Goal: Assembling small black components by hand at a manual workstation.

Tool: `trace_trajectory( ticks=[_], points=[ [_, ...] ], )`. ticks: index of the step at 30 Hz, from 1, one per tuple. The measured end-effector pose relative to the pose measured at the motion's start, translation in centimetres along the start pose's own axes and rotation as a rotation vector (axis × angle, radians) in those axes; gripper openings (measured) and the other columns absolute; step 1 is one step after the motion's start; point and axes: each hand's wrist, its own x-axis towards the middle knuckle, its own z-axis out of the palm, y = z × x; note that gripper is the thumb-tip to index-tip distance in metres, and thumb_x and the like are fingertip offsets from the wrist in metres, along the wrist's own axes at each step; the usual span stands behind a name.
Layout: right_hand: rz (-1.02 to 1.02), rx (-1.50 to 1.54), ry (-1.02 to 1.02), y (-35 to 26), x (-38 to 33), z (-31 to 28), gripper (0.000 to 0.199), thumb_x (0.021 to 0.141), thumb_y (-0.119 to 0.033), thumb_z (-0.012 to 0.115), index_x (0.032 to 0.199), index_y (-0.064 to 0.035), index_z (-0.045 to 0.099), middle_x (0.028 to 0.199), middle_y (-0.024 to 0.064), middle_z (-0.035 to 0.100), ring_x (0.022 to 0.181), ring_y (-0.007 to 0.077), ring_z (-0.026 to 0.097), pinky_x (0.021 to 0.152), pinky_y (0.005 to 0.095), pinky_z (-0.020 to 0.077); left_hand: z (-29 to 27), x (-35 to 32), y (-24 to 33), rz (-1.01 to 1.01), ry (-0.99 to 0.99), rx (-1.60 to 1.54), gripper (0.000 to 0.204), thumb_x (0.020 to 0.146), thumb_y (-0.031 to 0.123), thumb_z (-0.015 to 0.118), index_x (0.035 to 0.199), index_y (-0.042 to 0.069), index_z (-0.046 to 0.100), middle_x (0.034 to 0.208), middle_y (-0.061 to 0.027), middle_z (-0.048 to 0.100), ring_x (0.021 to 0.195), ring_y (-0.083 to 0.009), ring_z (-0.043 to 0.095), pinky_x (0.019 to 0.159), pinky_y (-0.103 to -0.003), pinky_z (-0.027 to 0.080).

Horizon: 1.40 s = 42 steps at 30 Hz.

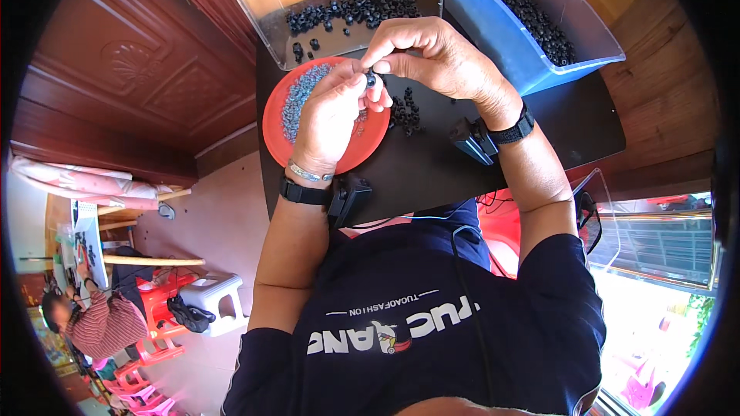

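Here the fingertips of both hands meet over the black table, pinching one small black ring between them. The left hand grips it with thumb and forefinger from below; the right hand closes on it from above, its other fingers curled in. Just under the left hand sits a red plate of tiny grey-blue bits, and a loose cluster of black rings lies beside it. Beyond stand a clear tub and a blue-tinted tub, both holding more rings. The part is small, so a slack pinch could let it drop among the others.
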Motion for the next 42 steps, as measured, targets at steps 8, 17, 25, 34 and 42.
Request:
trace_trajectory(
  ticks=[8,17,25,34,42],
  points=[
    [-0.014,-0.088,-0.009,-0.2,0.0,-0.1,0.013,0.086,0.0,0.061,0.097,-0.0021,0.067,0.091,0.0063,0.064,0.086,0.0165,0.061,0.078,0.0282,0.0489,0.3,-0.2,0.1,-0.024,0.023,0.031,0.022,0.094,0.018,0.044,0.101,0.0,0.054,0.081,-0.0055,0.055,0.079,-0.0171,0.056,0.077,-0.029,0.045],
    [-0.017,-0.161,0.004,-0.3,-0.1,0.1,0.01,0.085,-0.001,0.063,0.094,-0.0013,0.067,0.088,0.0076,0.065,0.084,0.018,0.062,0.077,0.0284,0.0497,0.7,-0.1,0.2,-0.028,0.068,0.061,0.02,0.095,0.019,0.045,0.095,0.002,0.054,0.08,-0.0043,0.054,0.079,-0.0152,0.055,0.075,-0.027,0.043],
    [0.057,-0.089,0.027,-0.5,0.1,0.5,0.009,0.085,-0.003,0.064,0.093,0.0005,0.066,0.088,0.006,0.065,0.081,0.0136,0.063,0.075,0.0264,0.0507,0.0,0.1,0.1,-0.022,0.069,0.056,0.019,0.094,0.021,0.046,0.091,0.004,0.052,0.08,-0.0036,0.053,0.08,-0.0155,0.055,0.075,-0.027,0.042],
    [0.025,0.131,0.145,0.3,0.3,2.8,0.024,0.079,-0.002,0.071,0.102,-0.0033,0.063,0.097,0.0039,0.061,0.088,0.0132,0.06,0.079,0.0276,0.0499,0.2,0.0,0.0,0.076,0.181,-0.272,0.02,0.094,0.021,0.048,0.1,0.003,0.057,0.098,-0.0062,0.059,0.088,-0.0164,0.057,0.079,-0.031,0.044],
    [-0.042,-0.062,0.29,1.2,0.4,4.6,0.031,0.073,-0.002,0.075,0.101,-0.0052,0.061,0.101,0.0048,0.061,0.091,0.0153,0.06,0.081,0.0296,0.049,-0.7,-0.3,-0.4,0.107,0.129,-0.293,0.019,0.094,0.02,0.048,0.103,0.005,0.057,0.108,-0.0071,0.059,0.094,-0.0144,0.054,0.084,-0.033,0.042]
  ],
)
